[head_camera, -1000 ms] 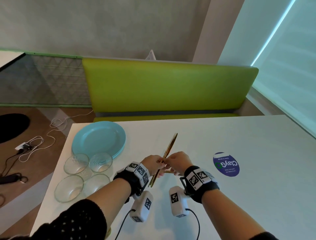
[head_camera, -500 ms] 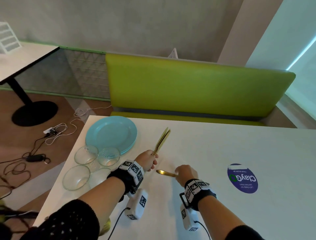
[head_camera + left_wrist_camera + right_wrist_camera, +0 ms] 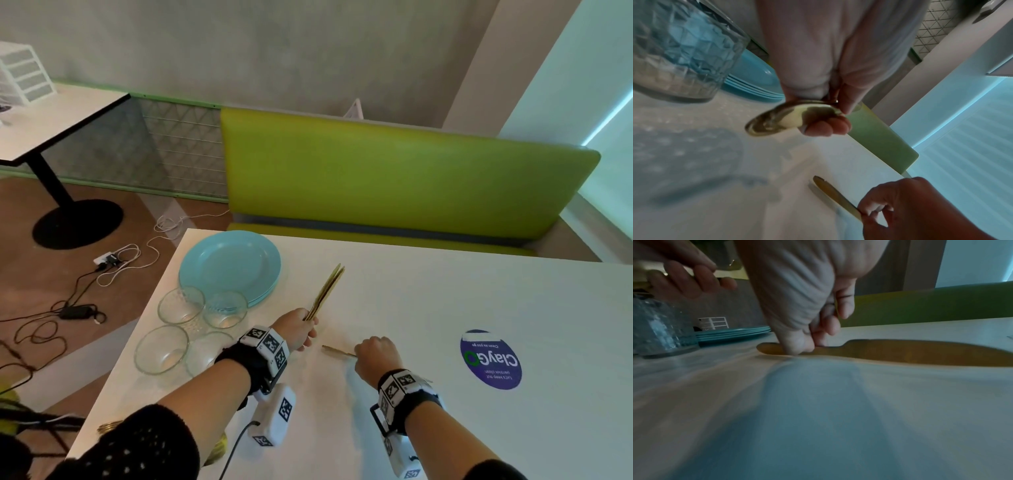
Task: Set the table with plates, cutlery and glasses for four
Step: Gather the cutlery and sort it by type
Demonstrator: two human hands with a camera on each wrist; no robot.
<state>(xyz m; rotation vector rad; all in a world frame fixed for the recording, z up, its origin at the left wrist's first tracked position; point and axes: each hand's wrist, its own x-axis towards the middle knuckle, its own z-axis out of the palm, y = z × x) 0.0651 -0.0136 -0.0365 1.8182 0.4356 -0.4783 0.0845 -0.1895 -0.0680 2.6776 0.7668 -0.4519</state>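
My left hand (image 3: 297,329) grips a bundle of gold cutlery (image 3: 325,293) above the white table (image 3: 428,308); its handles point up and away. A spoon bowl (image 3: 791,117) sticks out under that fist in the left wrist view. My right hand (image 3: 375,356) pinches a single gold knife (image 3: 337,351) that lies flat on the table, handle end pointing left. The right wrist view shows the knife (image 3: 910,352) flat on the tabletop with my fingers (image 3: 797,347) on its handle. A stack of light-blue plates (image 3: 229,263) sits at the far left corner, with several clear glasses (image 3: 181,305) in front of it.
A round blue sticker (image 3: 491,359) is stuck on the table to the right. A green bench (image 3: 394,171) runs along the far side. Cables and a power strip (image 3: 109,258) lie on the floor at left, near another table (image 3: 51,120).
My hands have come apart. The right hand took one knife from the bundle and lowered it flat onto the table; the left hand keeps the other cutlery raised. My head turned left.
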